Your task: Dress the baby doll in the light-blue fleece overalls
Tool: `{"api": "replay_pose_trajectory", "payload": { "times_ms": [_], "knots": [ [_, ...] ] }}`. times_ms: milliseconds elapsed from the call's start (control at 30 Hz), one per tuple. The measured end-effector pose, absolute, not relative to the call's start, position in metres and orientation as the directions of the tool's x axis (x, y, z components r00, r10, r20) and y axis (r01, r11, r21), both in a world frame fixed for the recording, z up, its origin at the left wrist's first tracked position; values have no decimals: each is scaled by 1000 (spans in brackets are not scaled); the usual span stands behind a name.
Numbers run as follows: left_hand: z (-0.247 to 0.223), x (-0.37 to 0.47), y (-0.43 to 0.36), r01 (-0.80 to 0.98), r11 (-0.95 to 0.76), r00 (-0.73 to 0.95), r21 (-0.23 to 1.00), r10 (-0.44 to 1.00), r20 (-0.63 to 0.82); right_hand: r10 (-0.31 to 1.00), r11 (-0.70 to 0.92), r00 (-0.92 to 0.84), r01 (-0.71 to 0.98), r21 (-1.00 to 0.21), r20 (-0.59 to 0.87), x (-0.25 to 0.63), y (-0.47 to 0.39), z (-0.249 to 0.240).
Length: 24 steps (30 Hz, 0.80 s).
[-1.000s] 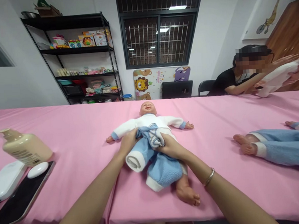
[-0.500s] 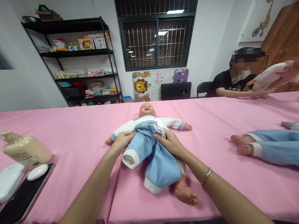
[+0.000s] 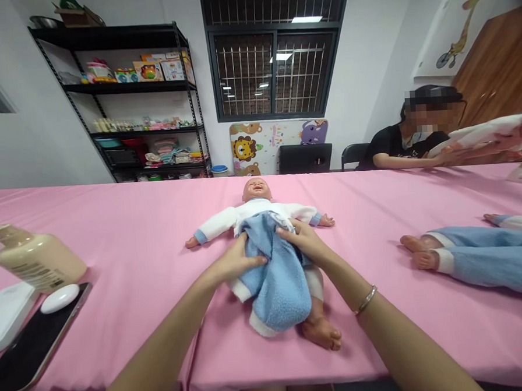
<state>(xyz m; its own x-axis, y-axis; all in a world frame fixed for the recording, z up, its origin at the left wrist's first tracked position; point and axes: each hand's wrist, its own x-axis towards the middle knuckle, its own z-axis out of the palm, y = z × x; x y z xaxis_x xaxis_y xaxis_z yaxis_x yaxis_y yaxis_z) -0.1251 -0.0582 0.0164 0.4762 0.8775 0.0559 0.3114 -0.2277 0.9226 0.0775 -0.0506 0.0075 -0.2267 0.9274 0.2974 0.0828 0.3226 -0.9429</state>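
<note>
A baby doll (image 3: 257, 190) lies on its back on the pink-covered table, head at the far side, arms spread in white sleeves with blue cuffs. Blue fleece pants (image 3: 281, 288) with white cuffs are bunched over its belly and legs. My left hand (image 3: 238, 259) is closed on the fleece at the left, thumb lying across the front. At the waist end, my right hand (image 3: 305, 240) pinches the cloth, its thumb on top. One bare doll foot (image 3: 323, 332) sticks out at the lower right; the other foot is hidden.
At left stand a pump bottle (image 3: 41, 259), a phone (image 3: 37, 347), a white oval case (image 3: 60, 299) and a white box-like device (image 3: 9, 314). A second doll in blue pants (image 3: 496, 256) lies at right. Beyond it sits a person (image 3: 411, 141) handling another doll. A shelf rack (image 3: 124, 86) stands behind.
My left hand has moved right and nearer, from the doll's side onto the fleece, and the pants leg there has folded down. My right hand has stayed at the waist.
</note>
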Motion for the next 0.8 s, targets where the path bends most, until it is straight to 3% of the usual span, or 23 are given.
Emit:
{"api": "replay_pose_trajectory", "payload": {
  "times_ms": [133,233,300,400,467,533,600,700,733,800],
  "knots": [
    [32,-144,-50,144,3,559,990,825,-85,994,107,-20,-37,-994,108,107,-38,7],
    [36,-159,-43,263,44,544,964,818,-186,986,25,164,-188,-982,-6,126,-29,5],
    [34,-164,-40,369,-12,526,929,827,-198,981,37,193,-279,-960,-18,131,-26,5],
    [31,-160,-41,471,-201,504,859,861,-75,996,67,82,-301,-951,44,126,-32,12],
    [32,-153,-46,469,-361,425,806,893,152,996,83,-16,-269,-959,91,118,-43,18],
    [35,-143,-54,461,-547,323,699,837,442,981,87,-146,-243,-966,125,108,-56,24],
    [37,-135,-64,484,-724,353,492,676,647,924,36,-364,-232,-972,121,99,-70,29],
    [35,-125,-74,479,-860,583,177,462,668,778,-43,-623,-178,-983,78,94,-77,33],
    [33,-123,-76,483,-868,627,114,434,648,799,-9,-596,-142,-990,78,94,-75,33],
    [29,-119,-77,492,-870,670,37,406,621,933,144,-336,17,-989,130,99,-65,27]
  ]
}}
